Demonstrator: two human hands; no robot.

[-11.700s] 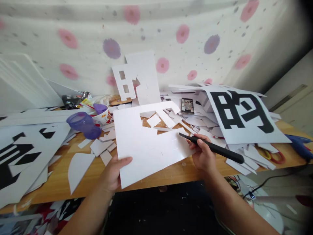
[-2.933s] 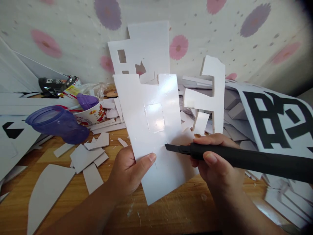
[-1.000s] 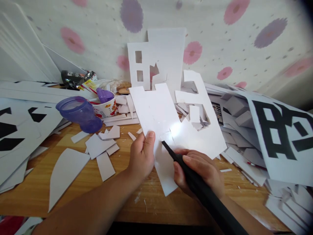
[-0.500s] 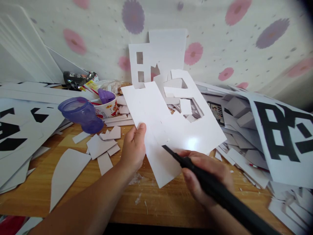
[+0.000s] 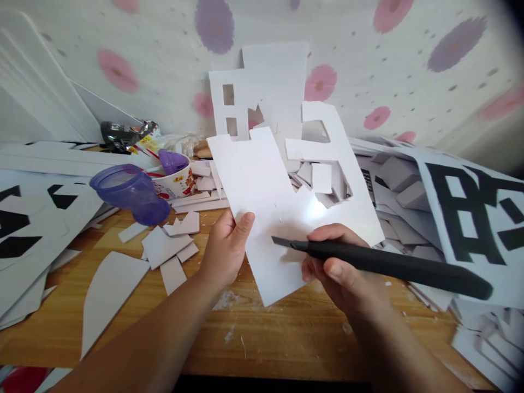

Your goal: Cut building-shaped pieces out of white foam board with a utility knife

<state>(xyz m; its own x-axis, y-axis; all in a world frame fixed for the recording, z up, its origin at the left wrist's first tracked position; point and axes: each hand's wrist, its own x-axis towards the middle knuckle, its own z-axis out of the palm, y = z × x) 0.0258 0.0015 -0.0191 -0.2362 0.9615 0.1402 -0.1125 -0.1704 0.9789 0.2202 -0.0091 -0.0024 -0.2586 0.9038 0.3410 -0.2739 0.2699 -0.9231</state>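
Note:
A white foam board (image 5: 262,191) with cut-out openings on its right part is raised over the wooden table. My left hand (image 5: 227,245) grips its left edge, thumb on the front face. In my right hand (image 5: 344,273) is a black cutting tool (image 5: 385,265), held nearly level, its dark blade pointing left in front of the board's lower middle. Whether the blade touches the board I cannot tell. The right fingers are wrapped round the handle near the blade end.
A purple translucent cup (image 5: 133,191) and a paper cup (image 5: 178,180) stand at the back left. White offcuts (image 5: 161,245) lie on the wooden table (image 5: 229,338). Black-marked boards (image 5: 470,218) and scraps are piled right. Another cut board (image 5: 274,82) stands against the flowered wall covering.
The cutting tool has swung from a steep slant to nearly level. The board has turned slightly, its right part moving right. My left hand has shifted a little right along with it.

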